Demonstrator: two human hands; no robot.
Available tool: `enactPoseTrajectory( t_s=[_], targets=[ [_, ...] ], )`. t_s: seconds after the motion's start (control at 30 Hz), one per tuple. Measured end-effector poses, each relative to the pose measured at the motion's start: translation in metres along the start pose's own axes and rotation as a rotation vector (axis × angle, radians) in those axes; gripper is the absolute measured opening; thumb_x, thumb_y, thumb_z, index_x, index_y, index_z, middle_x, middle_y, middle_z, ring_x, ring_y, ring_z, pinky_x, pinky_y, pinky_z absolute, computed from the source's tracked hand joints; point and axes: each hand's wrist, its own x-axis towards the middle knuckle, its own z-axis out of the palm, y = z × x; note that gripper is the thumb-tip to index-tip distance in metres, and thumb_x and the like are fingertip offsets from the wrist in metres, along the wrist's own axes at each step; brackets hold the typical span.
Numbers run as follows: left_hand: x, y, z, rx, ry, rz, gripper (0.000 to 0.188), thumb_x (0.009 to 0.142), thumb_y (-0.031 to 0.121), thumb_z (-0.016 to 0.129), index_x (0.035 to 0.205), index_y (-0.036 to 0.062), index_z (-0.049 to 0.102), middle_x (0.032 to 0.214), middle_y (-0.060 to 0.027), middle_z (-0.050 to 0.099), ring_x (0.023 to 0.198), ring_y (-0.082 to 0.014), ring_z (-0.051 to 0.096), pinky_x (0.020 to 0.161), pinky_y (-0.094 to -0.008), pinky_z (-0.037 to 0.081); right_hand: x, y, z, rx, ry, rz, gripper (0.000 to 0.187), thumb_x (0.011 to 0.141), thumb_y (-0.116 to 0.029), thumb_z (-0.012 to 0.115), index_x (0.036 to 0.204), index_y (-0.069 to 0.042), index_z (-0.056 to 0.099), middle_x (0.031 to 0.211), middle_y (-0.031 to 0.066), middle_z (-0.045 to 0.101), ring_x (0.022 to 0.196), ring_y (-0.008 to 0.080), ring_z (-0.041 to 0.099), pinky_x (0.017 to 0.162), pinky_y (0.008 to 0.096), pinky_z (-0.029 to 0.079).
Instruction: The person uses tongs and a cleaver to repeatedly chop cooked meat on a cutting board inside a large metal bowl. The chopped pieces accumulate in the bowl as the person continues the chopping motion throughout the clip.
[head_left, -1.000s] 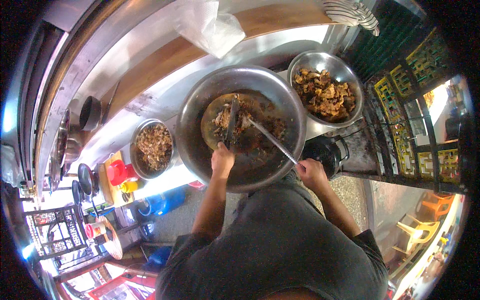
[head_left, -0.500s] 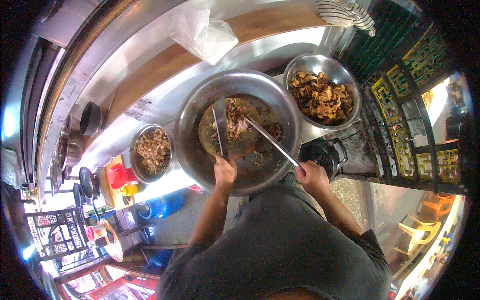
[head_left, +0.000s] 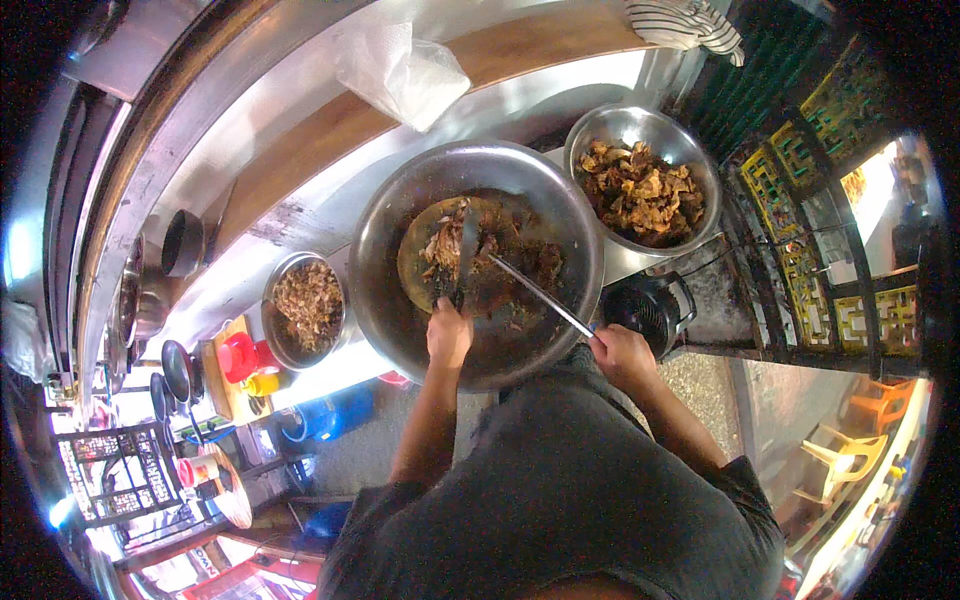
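A big steel basin (head_left: 575,225) stands in front of me with a round chopping board (head_left: 415,260) and chopped brown meat (head_left: 455,240) inside it. My left hand (head_left: 448,335) grips the handle of a cleaver (head_left: 465,255) whose blade rests upright on the meat. My right hand (head_left: 622,357) holds long metal tongs (head_left: 540,295) that reach left into the basin and touch the meat beside the blade.
A steel bowl of fried brown pieces (head_left: 642,190) sits at the right of the basin. A smaller bowl of chopped meat (head_left: 305,300) sits at its left. A black fan (head_left: 648,305) is near my right hand. A plastic bag (head_left: 395,70) hangs above. Red and yellow containers (head_left: 245,362) stand at left.
The cleaver has shifted across the board from stroke to stroke and now stands on the meat again. The tongs stay pressed into the pile. The view has drifted slightly.
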Motion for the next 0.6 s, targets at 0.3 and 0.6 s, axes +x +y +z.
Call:
enactPoseTrajectory(
  t_s=[0.3,0.6],
  targets=[
    [-0.002,-0.009,0.008,-0.013,-0.009,0.032,0.035,0.095,0.029,0.055,0.104,-0.0031,0.047,0.085,-0.0342,0.064,0.085,-0.0502,0.065,0.074,-0.0574,0.052,-0.004,0.009,0.005,0.019,0.019,-0.007,0.027,0.092,-0.028,0.057,0.084,-0.004,0.066,0.083,0.0186,0.064,0.079,0.0412,0.064,0.072,0.0524,0.052],
    [-0.003,-0.013,0.014,0.040,-0.015,0.009,0.041,0.096,0.035,0.056,0.106,-0.0037,0.046,0.083,-0.0333,0.064,0.082,-0.0518,0.064,0.072,-0.0577,0.052,-0.009,0.008,-0.002,0.012,0.005,-0.028,0.026,0.092,-0.027,0.058,0.084,-0.003,0.066,0.083,0.0189,0.064,0.078,0.0414,0.064,0.071,0.0521,0.052]
  ],
)
